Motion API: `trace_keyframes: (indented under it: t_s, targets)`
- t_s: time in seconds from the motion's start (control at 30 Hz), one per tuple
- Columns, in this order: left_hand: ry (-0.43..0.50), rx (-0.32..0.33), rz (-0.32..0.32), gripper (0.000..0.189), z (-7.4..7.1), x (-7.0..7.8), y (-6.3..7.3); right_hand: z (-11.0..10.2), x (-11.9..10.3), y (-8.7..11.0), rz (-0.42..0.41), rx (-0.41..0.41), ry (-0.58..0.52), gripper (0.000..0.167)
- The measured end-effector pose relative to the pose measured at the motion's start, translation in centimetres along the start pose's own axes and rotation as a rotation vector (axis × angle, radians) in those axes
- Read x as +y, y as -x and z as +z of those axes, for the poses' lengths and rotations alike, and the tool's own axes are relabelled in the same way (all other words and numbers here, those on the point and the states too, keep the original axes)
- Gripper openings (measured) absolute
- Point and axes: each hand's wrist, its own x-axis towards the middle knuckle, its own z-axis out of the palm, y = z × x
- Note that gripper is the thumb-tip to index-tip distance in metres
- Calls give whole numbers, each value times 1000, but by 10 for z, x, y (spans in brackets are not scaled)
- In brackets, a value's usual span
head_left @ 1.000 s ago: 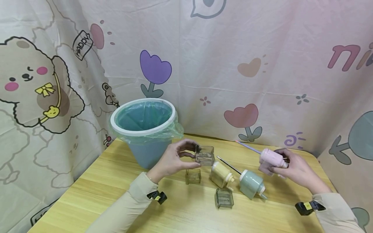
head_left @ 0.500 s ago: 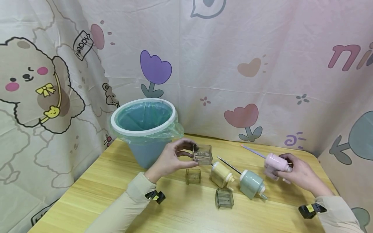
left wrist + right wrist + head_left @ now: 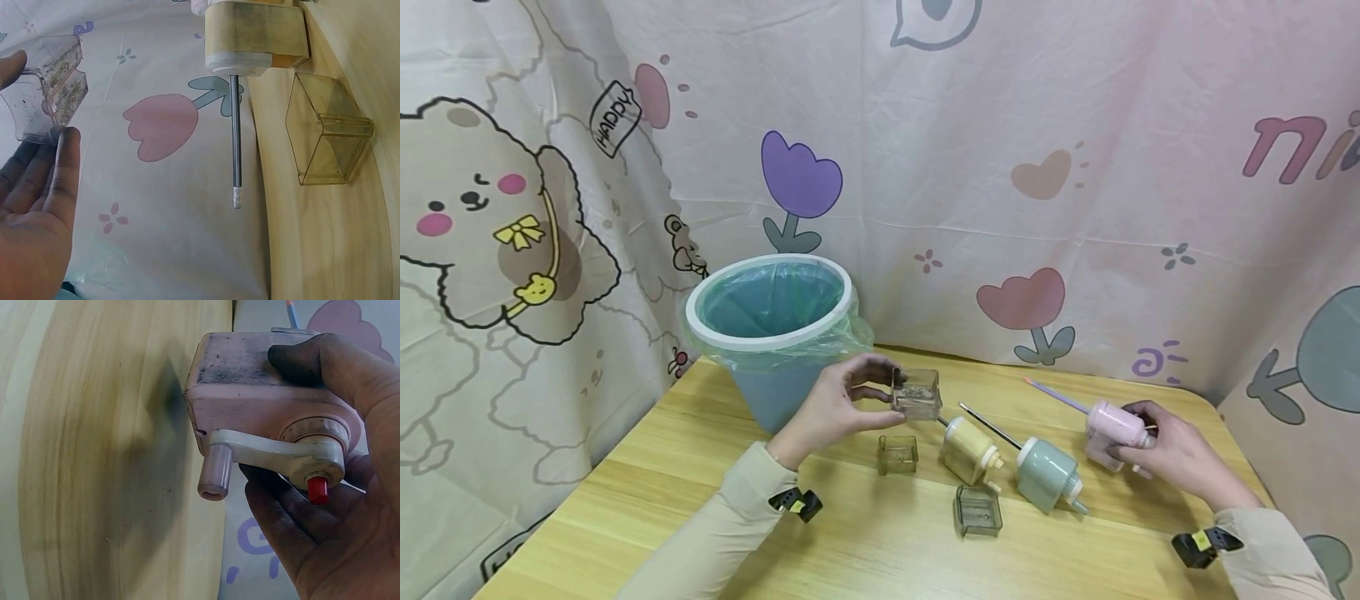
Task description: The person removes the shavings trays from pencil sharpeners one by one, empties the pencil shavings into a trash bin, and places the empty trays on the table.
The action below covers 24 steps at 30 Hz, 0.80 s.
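Observation:
My left hand (image 3: 842,402) pinches a clear shavings drawer (image 3: 917,397) in front of the bin; dark shavings cling inside the drawer in the left wrist view. In my right hand (image 3: 1168,450) is a pink crank pencil sharpener (image 3: 1116,423), gripped by its body with its crank handle (image 3: 215,474) toward the wrist. A purple pencil (image 3: 1060,396) sticks out of its front, and a red tip (image 3: 317,490) shows at the crank hub. Between the hands lie a yellow sharpener (image 3: 973,446) and a green sharpener (image 3: 1047,473), each with a pencil in it.
A blue bin (image 3: 767,383) with a green liner stands at the back left of the wooden table (image 3: 865,550). Two more transparent drawers, a brownish one (image 3: 898,455) and a grey one (image 3: 977,511), rest near the sharpeners. A printed curtain (image 3: 925,167) hangs behind.
My left hand has drifted slightly left with the clear drawer. My right hand has carried the pink sharpener a little right and lower, its movement small over the last half second.

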Motion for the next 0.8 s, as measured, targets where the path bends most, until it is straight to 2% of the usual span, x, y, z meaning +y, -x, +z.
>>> trace_keyframes:
  t_s: [0.8]
  targets:
    - [-5, -5, -28, 59, -6, 0, -2, 5, 9, 3, 11, -29, 3, 75]
